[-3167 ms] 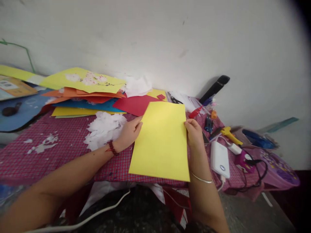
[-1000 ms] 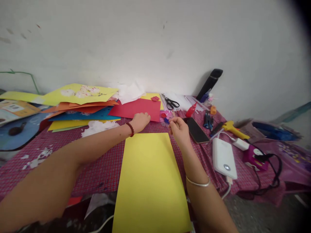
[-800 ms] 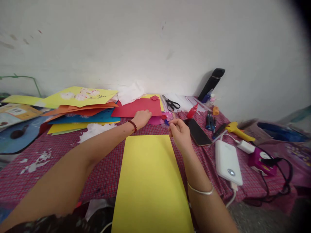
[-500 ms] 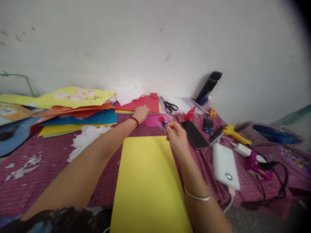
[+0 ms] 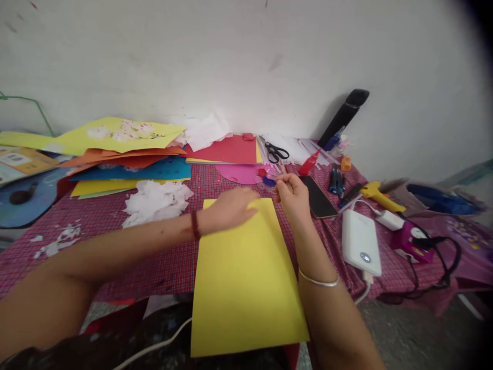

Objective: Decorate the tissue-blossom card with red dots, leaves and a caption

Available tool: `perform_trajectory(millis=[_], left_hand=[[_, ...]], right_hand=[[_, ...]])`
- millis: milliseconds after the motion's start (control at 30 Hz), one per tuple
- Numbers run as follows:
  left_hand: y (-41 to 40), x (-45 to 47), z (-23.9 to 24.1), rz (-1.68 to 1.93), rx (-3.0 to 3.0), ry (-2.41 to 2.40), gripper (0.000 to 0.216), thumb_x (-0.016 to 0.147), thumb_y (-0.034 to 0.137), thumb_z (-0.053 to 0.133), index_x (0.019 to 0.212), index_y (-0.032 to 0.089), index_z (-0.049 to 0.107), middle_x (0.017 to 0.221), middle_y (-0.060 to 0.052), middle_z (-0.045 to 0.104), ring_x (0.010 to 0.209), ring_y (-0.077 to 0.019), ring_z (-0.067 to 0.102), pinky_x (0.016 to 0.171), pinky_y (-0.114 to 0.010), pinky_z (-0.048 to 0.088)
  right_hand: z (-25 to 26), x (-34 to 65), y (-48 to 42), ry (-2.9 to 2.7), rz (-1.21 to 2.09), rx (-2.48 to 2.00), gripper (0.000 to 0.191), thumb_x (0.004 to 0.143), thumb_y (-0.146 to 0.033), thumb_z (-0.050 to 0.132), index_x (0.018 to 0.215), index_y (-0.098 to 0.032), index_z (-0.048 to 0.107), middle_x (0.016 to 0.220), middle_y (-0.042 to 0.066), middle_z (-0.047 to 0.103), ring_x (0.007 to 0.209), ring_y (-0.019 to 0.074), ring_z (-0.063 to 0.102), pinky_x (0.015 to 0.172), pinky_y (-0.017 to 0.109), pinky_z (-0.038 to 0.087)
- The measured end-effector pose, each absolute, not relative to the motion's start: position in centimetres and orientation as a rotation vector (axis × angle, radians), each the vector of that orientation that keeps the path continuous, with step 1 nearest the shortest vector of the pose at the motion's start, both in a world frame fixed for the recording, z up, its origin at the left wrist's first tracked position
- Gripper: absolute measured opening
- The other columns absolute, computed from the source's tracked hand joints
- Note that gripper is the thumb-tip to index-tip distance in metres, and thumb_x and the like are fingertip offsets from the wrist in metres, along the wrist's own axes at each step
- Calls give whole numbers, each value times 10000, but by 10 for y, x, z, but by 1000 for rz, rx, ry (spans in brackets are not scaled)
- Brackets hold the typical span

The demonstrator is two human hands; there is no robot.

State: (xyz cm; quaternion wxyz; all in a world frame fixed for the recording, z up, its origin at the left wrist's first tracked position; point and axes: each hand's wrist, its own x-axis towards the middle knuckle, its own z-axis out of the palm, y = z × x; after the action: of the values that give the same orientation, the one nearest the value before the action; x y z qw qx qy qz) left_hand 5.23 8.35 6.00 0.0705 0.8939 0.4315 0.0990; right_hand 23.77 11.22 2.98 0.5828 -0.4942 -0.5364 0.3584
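A yellow sheet of paper (image 5: 246,288) lies in front of me, its near end reaching past the table edge. My left hand (image 5: 233,209) is over the sheet's far end, blurred, with fingers stretched to the right and nothing visible in them. Just right of the sheet's far corner, my right hand (image 5: 293,198) is closed in a pinch; whatever its fingertips hold is too small to make out. Near those fingertips, a blue blob (image 5: 268,181) and a red blob (image 5: 262,172) sit by the edge of a pink disc (image 5: 241,173).
Scissors (image 5: 276,152), a red tube (image 5: 309,163) and a phone (image 5: 319,198) lie beyond my right hand. Farther right are a white power bank (image 5: 361,241) and a yellow glue gun (image 5: 379,196). Crumpled white paper (image 5: 157,201) and stacked coloured sheets (image 5: 134,172) occupy the left.
My left hand has come back from the pink disc to over the yellow sheet. My right hand stays pinched near the blue blob. The camera view has shifted slightly.
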Motion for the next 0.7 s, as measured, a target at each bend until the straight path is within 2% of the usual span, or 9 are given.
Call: perform_trajectory(millis=[100,133,167,233,300,400,533,600,700], left_hand=[[-9,46,52,261,2774,699,547,935,507,565,1341,141,561,1302,-143,657,1145,-292,619,1018,-457,471],[-37,44,46,263,2831,540,582,938,531,551,1398,176,523,1366,-133,626,1200,-306,595,1058,-499,443],[-61,41,38,229,2895,411,544,975,485,506,1458,238,469,1463,-95,560,1300,-303,535,1108,-524,399],[-97,36,20,245,3009,351,414,1037,313,381,1432,361,497,1532,30,496,1410,-220,436,1158,-468,370],[-113,32,3,245,3096,379,438,1042,284,330,1434,382,499,1546,67,474,1439,-189,396,1150,-453,399],[-113,29,-13,339,3163,446,443,1025,312,407,1463,329,476,1546,20,480,1431,-202,402,1129,-461,424],[-102,34,-12,404,3175,675,438,1026,304,424,1459,267,474,1562,-43,452,1406,-261,422,1137,-519,372],[-98,39,-7,370,3167,793,427,1025,309,416,1434,224,503,1518,-85,497,1343,-308,486,1094,-542,389],[-98,47,1,325,3161,976,429,1016,295,424,1412,159,520,1375,-149,608,1235,-332,580,1024,-510,426]], right_hand=[[29,237,112,-1239,831,-1171,123,794,-315,589,818,-195,571,568,-63,555,423,70,451,421,203,355],[29,237,113,-1232,834,-1176,123,794,-315,589,819,-197,569,563,-66,553,416,67,440,417,202,350],[29,237,113,-1227,838,-1181,122,793,-315,590,819,-198,566,558,-69,551,408,64,429,413,201,344],[28,236,113,-1225,839,-1188,123,786,-316,596,814,-200,565,554,-70,550,400,62,417,407,201,335],[27,236,114,-1231,841,-1191,129,779,-320,603,809,-200,568,560,-66,559,411,67,433,414,204,346],[24,235,115,-1240,838,-1186,143,766,-327,612,801,-196,569,560,-66,558,428,73,458,424,207,361],[21,235,116,-1257,837,-1185,152,760,-331,610,811,-191,579,553,-69,555,428,74,464,431,211,378],[21,236,116,-1263,829,-1199,156,760,-331,611,821,-189,586,563,-66,567,430,75,478,434,212,384],[23,239,116,-1247,825,-1197,151,757,-325,609,818,-190,584,572,-64,578,426,73,486,429,208,375]])
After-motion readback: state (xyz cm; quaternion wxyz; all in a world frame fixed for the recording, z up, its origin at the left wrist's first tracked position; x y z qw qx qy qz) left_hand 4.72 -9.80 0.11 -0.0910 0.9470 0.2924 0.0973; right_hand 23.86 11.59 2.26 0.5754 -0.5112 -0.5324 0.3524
